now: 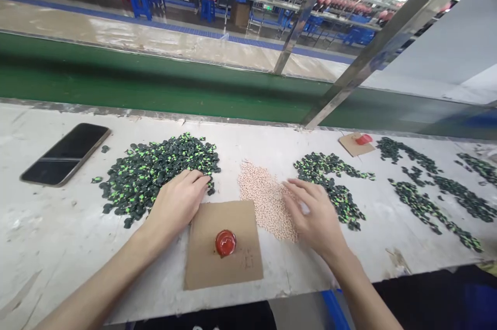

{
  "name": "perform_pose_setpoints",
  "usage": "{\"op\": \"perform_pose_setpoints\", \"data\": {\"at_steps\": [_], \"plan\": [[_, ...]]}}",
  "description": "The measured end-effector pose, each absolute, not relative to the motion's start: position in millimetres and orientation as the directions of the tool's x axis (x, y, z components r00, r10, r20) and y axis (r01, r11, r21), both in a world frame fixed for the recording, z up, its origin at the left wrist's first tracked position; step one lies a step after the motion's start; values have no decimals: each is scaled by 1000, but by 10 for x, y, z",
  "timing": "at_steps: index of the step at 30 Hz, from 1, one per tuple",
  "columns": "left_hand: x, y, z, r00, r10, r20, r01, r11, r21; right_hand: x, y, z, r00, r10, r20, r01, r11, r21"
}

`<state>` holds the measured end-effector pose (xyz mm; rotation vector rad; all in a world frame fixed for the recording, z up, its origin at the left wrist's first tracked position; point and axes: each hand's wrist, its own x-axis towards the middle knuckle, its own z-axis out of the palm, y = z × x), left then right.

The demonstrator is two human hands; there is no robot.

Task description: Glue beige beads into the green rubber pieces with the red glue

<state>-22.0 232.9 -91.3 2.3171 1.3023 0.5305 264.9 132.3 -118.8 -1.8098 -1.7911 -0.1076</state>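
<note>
My left hand [178, 203] rests on the near edge of a large pile of small black-and-green parts [155, 169], fingers curled over a few of them. My right hand [314, 216] hovers, blurred, with fingers spread, between a heap of small pinkish-beige pieces [264, 198] and a second pile of black-and-green parts [334, 180]. Between my hands lies a brown cardboard square [223, 262] with a small red cap [225, 242] on it. I cannot tell whether either hand pinches a part.
A black phone [66, 154] lies face up at the left of the white worktable [46, 237]. Another cardboard piece with a red cap [355, 142] sits far right, beside more strewn black-and-green parts [435, 190]. A green conveyor belt [155, 86] runs behind the table.
</note>
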Motion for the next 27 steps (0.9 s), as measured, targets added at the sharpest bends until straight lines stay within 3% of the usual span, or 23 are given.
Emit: {"op": "perform_pose_setpoints", "data": {"at_steps": [3,6,11,15,21,24,27], "plan": [[-265,2275,-867,381,918,105,666,-352,657,2404,1558,-1136,-56,936,348,907,194,-375],[-353,2173,-763,332,943,0,568,-200,799,2294,1655,-1129,-106,947,302,881,230,-413],[-440,2001,-622,378,905,-194,272,91,958,2277,1669,-1154,-61,959,275,847,196,-495],[-447,1927,-603,361,889,-282,32,291,956,2294,1640,-1092,37,964,263,810,125,-573],[-327,1657,-562,288,945,-158,66,145,987,2252,1295,-850,234,955,184,609,4,-793],[-152,1492,-535,349,937,-28,122,-16,992,2081,1057,-752,245,969,1,202,-50,-978],[-7,1396,-564,419,896,148,89,-203,975,1862,900,-678,199,968,-153,-113,-133,-985]]}}
